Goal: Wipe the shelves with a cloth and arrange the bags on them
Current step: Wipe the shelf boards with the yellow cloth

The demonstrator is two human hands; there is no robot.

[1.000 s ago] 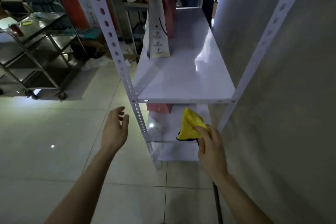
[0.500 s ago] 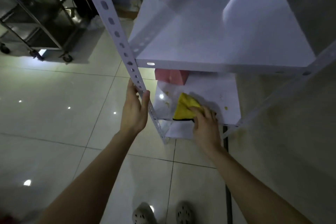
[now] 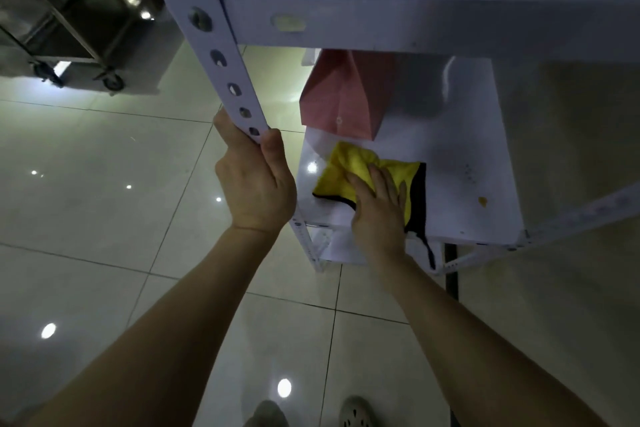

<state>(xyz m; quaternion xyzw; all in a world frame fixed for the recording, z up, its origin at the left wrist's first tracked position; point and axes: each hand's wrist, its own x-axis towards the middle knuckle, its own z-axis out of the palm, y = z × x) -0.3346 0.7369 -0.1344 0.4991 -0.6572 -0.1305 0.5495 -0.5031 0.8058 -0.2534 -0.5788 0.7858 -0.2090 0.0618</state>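
Cloth [image 3: 349, 166] long axis crosswise, right hand [image 3: 377, 215] pressing flat.

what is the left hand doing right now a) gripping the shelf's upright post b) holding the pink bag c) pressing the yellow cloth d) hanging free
a: the left hand is curled round the perforated upright post, while the right hand presses the yellow cloth on the lower shelf.

Yellow cloth [image 3: 360, 166] with black edging; pink bag [image 3: 341, 97]; white shelf [image 3: 467, 156]; pale glossy floor tiles [image 3: 86, 218] at left.
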